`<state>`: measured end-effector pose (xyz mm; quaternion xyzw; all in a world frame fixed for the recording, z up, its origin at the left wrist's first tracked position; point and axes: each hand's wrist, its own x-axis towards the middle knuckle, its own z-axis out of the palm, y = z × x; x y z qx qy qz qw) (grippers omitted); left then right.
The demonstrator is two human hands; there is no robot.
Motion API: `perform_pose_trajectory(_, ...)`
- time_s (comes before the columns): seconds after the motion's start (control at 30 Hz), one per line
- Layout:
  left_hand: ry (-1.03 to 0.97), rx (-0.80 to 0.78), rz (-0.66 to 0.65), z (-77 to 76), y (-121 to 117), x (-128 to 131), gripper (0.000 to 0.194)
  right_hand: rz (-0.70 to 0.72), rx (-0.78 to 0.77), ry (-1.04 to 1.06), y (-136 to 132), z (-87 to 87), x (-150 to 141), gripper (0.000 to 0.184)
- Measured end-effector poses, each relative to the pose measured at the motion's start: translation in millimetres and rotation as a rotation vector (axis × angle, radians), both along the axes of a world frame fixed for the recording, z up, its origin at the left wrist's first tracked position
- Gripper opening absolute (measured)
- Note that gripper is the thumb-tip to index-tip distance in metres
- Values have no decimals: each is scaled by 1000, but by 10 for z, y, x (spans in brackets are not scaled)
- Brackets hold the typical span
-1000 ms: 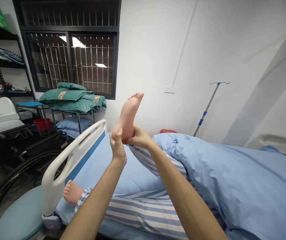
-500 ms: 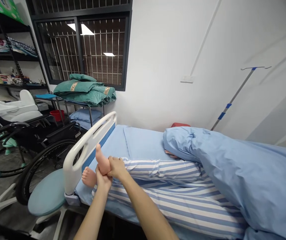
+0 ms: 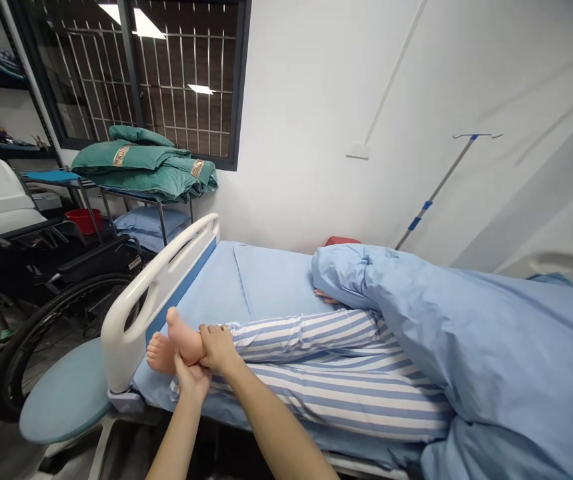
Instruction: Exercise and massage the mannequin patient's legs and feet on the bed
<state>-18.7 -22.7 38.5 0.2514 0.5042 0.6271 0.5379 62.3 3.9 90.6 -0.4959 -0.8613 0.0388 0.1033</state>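
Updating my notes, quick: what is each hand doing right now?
Left hand: holding the raised bare foot of the striped-trousered leg, from below.
Right hand: holding its ankle from above.

Nothing legible on the board here, folks: the tan patches point(image 3: 121, 156) on the folded green blankets point(image 3: 136, 175) look like key-pattern trim, though lettering is hard to rule out from this far back, and the small white label point(image 3: 135, 263) on the wheelchair armrest point(image 3: 101, 257) is too tiny to read.
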Motion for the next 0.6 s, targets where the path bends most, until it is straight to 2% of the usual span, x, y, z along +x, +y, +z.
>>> perform_pose_trajectory(0.1,-199,-55,72,172,-10,47,56,2,10,29,-10,113,33,57)
perform_pose_trajectory(0.17,-306,-69,118,381,5,117,51,-1,26,48,14,270,86,61)
perform_pose_trajectory(0.23,-372,-32,160,657,47,218,49,-4,51,77,63,505,172,63)
perform_pose_trajectory(0.33,-387,83,219,1153,149,423,48,-3,64,145,147,989,371,58)
perform_pose_trajectory(0.43,-346,232,242,1723,266,701,47,-20,56,249,210,1558,652,55)
perform_pose_trajectory(0.6,-153,516,368,2785,349,1423,48,76,105,580,267,2496,1344,57)
